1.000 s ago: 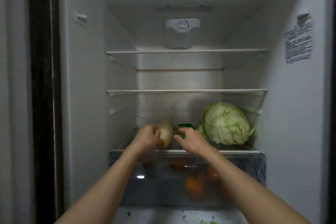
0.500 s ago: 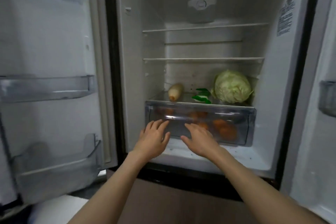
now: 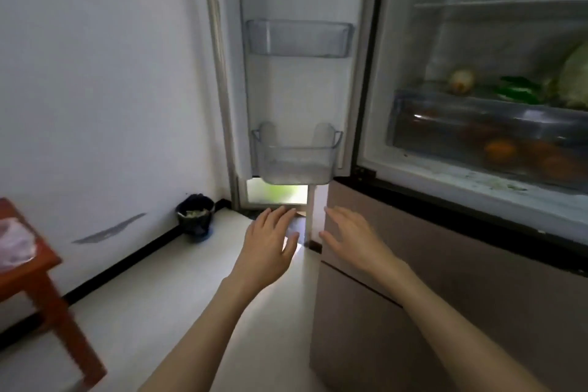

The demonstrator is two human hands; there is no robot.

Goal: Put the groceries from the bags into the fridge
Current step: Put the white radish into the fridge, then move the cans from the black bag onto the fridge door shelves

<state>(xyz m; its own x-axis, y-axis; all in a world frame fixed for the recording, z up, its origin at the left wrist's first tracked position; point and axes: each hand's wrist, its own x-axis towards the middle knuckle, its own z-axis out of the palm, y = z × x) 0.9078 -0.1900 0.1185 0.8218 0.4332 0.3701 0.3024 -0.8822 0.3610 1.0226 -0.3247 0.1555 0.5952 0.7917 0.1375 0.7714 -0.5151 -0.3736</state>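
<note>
Fridge point(image 3: 477, 194) open, door point(image 3: 296, 89) swung wide to the left, its two clear door bins point(image 3: 297, 156) bare. On the glass shelf above the crisper drawer point(image 3: 471, 124): a pale radish-like root point(image 3: 462, 80) toward the shelf's left end, green peppers point(image 3: 517, 91) at mid-shelf, a cabbage point(image 3: 574, 79) at the right, cut off by the frame edge. Probably laid there because too bulky or long for the drawer; round orange fruit point(image 3: 499, 149) in the drawer itself, where it cannot roll out.

Left hand point(image 3: 270, 240) and right hand point(image 3: 353, 237) both out in front, low, below the fridge compartment and clear of it, palms down, fingers spread and loose, nothing held in either. Forearms stretched forward, near parallel, hands close together but apart.

At the far left edge, a red-brown table point(image 3: 41, 267) with a thin plastic bag point(image 3: 14, 243) on its top; contents not discernible. Likely the next source of groceries, so a turn left toward it seems due. Small dark bin point(image 3: 195, 213) against the wall's foot.
</note>
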